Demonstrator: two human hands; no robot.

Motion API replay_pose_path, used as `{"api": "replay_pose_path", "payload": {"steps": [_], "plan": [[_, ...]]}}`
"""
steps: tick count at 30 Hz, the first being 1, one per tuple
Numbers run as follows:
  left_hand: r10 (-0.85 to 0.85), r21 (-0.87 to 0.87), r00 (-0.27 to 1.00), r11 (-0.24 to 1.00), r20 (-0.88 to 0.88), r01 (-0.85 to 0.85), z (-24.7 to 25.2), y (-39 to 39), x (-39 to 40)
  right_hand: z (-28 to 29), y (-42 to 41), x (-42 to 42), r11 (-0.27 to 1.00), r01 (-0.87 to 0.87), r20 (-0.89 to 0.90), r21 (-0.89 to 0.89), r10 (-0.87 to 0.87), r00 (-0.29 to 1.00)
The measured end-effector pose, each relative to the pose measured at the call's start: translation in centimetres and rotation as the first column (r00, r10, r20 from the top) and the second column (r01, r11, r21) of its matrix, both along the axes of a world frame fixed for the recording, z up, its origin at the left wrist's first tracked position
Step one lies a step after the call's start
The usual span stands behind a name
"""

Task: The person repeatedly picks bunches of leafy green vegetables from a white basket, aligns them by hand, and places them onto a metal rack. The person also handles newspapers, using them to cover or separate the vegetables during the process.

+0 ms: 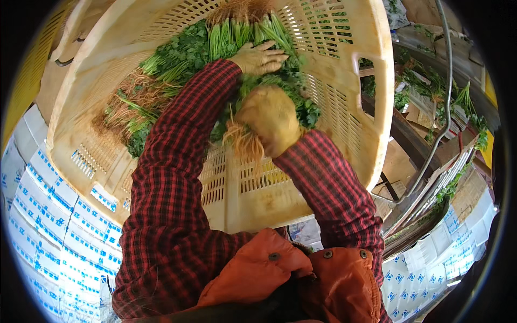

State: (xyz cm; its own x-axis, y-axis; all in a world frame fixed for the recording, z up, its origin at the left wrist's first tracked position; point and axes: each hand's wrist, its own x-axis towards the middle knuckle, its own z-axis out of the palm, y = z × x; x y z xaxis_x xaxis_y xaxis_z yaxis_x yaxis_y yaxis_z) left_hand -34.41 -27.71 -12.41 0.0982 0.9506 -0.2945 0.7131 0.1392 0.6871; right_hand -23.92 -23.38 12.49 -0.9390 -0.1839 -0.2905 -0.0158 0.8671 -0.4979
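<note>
My left hand (258, 59), in a yellowish glove, lies flat with fingers spread on leafy green herbs with stems and roots, which look like coriander (183, 48), inside a large cream plastic crate (258, 210). Nearer to me, my right hand (270, 117), gloved the same way and slightly blurred, is closed around a bunch of the herbs. Its pale roots (246, 141) hang toward me, and its leaves point away, against the pile. More rooted bunches (129, 101) lie along the crate's left side. At the far wall, others stand with roots (242, 10) up.
To the right, a bent metal rod (447, 80) rises beside a rack (420, 141) strewn with loose herb stems. White sheeting (44, 210) with blue print covers the floor at left. A yellow crate (30, 72) stands at the far left.
</note>
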Motion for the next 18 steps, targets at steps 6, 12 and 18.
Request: {"api": "replay_pose_path", "payload": {"steps": [6, 12, 18], "plan": [[-0.301, -0.244, 0.837, 0.947, -0.457, 0.207, 4.4, -0.1, 1.2, 3.9, 2.4, 8.2, 0.851, 0.466, -0.261, -0.243, -0.52, 0.813], [0.037, -0.396, 0.999, 0.918, 0.026, -0.024, 3.4, -1.7, -2.0, 15.3, 7.1, 8.4, 0.128, 0.74, 0.116, -0.661, -0.956, 0.27], [0.632, -0.257, 0.771, 0.759, 0.073, -0.598, 27.7, -0.8, -8.5, 21.9, 10.4, 12.7, -0.177, 0.502, 0.185, -0.847, -0.982, -0.034]]}}
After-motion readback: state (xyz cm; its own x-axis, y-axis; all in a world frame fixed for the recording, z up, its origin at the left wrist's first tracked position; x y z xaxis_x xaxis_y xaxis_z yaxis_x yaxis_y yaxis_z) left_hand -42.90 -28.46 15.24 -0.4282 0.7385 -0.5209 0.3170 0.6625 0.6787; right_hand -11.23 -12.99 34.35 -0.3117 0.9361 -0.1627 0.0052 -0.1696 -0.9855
